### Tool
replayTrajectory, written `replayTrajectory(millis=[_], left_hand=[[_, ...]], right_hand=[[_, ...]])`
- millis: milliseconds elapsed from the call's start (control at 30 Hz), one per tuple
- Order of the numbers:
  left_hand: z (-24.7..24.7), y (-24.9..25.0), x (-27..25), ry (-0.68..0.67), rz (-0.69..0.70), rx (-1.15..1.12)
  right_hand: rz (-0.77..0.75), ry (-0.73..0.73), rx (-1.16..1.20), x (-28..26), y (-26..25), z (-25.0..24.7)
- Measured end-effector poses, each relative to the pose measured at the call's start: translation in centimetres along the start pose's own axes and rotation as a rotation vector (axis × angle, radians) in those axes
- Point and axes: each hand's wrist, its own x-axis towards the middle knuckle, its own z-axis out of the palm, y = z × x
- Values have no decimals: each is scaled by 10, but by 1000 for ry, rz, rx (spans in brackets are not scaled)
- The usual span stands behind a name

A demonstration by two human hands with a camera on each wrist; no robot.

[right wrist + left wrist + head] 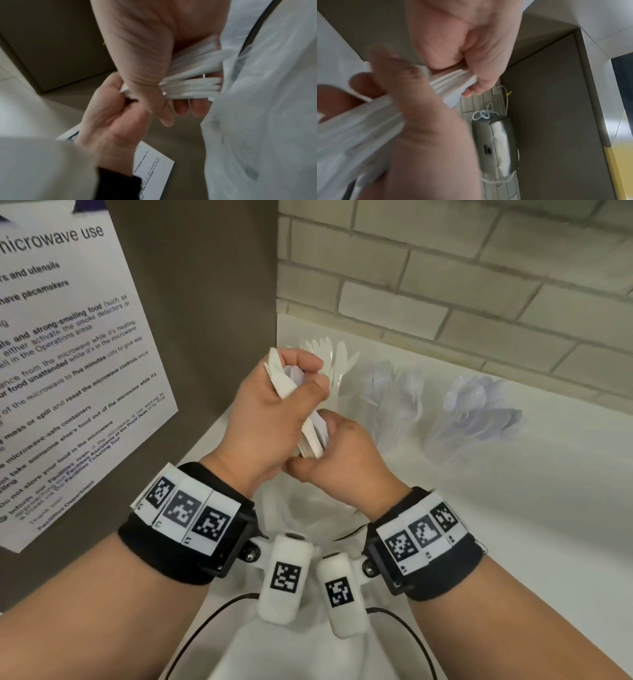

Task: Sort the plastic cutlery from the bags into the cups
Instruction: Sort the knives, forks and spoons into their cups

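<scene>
Both hands hold one bundle of white plastic cutlery above the white counter. My left hand grips its upper part, with the ends sticking out past the fingers. My right hand grips the lower end. In the right wrist view, the right hand's fingers curl around the cutlery bundle while the left hand clasps it beside them. Three clear cups stand behind: a left cup with forks and knives, a middle cup, and a right cup with spoons. A thin plastic bag lies under my wrists.
A grey panel with a microwave notice stands close on the left. A brick-tile wall runs behind the cups. The white counter extends to the right. A steel dispenser shows in the left wrist view.
</scene>
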Motion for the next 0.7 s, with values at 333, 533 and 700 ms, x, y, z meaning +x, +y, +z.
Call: replayTrajectory(millis=[333,533,700], left_hand=[[-10,-9,1,-146,-149,-185],[-10,-11,-12,-375,-286,-73],[-14,-14,-4,-63,-134,56]], right_hand=[[173,-69,353,-7,-2,0],[158,-284,546,-10,-8,-3],[119,-216,182,-2,2,-17]])
